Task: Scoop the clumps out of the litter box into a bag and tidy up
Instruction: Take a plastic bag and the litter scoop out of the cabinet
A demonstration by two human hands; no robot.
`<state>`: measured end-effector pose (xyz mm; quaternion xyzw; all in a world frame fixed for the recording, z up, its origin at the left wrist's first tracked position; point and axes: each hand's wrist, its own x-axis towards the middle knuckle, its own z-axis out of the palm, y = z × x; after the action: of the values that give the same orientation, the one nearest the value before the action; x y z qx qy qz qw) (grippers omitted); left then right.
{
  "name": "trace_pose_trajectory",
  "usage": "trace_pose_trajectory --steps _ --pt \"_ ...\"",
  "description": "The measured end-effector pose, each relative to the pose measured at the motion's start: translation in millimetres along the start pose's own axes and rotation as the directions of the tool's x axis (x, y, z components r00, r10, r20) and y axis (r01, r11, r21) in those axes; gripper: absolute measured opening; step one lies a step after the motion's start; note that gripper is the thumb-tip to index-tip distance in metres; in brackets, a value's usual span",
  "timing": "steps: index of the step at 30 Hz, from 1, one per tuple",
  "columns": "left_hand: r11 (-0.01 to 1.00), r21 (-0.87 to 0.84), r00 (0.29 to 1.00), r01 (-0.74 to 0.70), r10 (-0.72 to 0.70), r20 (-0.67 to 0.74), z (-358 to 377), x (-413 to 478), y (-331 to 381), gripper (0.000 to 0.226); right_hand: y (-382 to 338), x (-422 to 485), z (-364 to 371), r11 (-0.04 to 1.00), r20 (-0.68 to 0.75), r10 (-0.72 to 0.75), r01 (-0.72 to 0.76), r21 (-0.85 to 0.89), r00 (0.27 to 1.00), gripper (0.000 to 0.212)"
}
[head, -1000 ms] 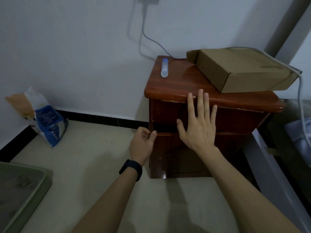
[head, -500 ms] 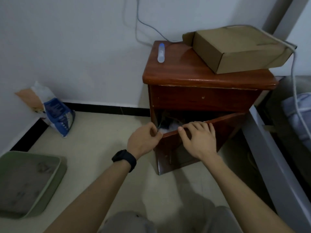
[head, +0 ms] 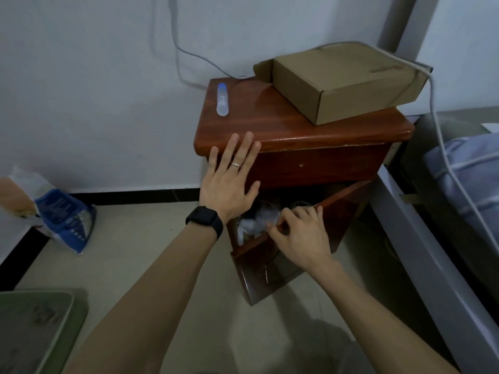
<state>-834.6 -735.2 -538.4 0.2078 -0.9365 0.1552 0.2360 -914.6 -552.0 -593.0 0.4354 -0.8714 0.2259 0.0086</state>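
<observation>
The left hand (head: 229, 182) is pressing flat, fingers spread, against the nightstand (head: 324, 163). The right hand (head: 299, 236) is curling its fingers over the tilted-out drawer (head: 345, 211), which is holding crumpled plastic (head: 259, 220). The litter box (head: 68, 317) is sitting on the floor at lower left.

Left grip (head: 229, 184): thin silver-coloured ring (head: 236, 164) round one finger, low on finger, plain band, small glint. Left wrist: black watch (head: 205, 221), rounded rectangular face, dark and blank; matte black strap about as wide as case. Right grip (head: 299, 236): bare. Both forearms bare down to frame edge. Grey fabric (head: 340, 349) between forearms at bottom edge, dim; kind of garment unclear.
</observation>
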Motion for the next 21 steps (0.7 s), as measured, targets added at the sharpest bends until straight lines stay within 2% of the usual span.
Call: trace_pose_trajectory --steps 5,12,13,16,17,21 --pt "1.0 0.015 1.0 0.015 -0.015 -0.017 10.3 5.7 -7.3 0.091 4.0 -8.9 -0.5 0.997 -0.021 -0.01 0.012 0.072 1.0 0.023" --pt "1.0 -0.018 0.999 0.017 -0.017 -0.051 14.3 6.0 -3.5 0.087 12.5 -26.7 -11.7 0.995 0.009 -0.054 0.053 0.086 0.998 0.022" --pt "1.0 -0.022 0.998 0.019 -0.021 -0.058 13.7 5.8 -2.7 0.085 16.0 -32.0 -15.8 0.996 0.042 -0.05 0.047 0.079 0.998 0.028" --pt "0.999 -0.032 0.997 0.024 -0.026 -0.072 11.8 3.8 0.4 0.077 26.9 -50.4 -30.8 1.0 0.172 -0.01 0.007 0.014 0.985 0.07" --pt "0.999 -0.032 0.997 0.027 -0.029 -0.069 10.4 3.1 1.7 0.075 29.7 -56.9 -35.9 1.0 0.195 0.007 -0.003 -0.02 0.981 0.077" --pt "0.996 -0.067 0.997 0.066 -0.068 -0.036 4.2 1.4 7.5 0.07 33.3 -74.1 -54.8 0.991 0.265 0.107 -0.082 -0.102 0.958 0.079"
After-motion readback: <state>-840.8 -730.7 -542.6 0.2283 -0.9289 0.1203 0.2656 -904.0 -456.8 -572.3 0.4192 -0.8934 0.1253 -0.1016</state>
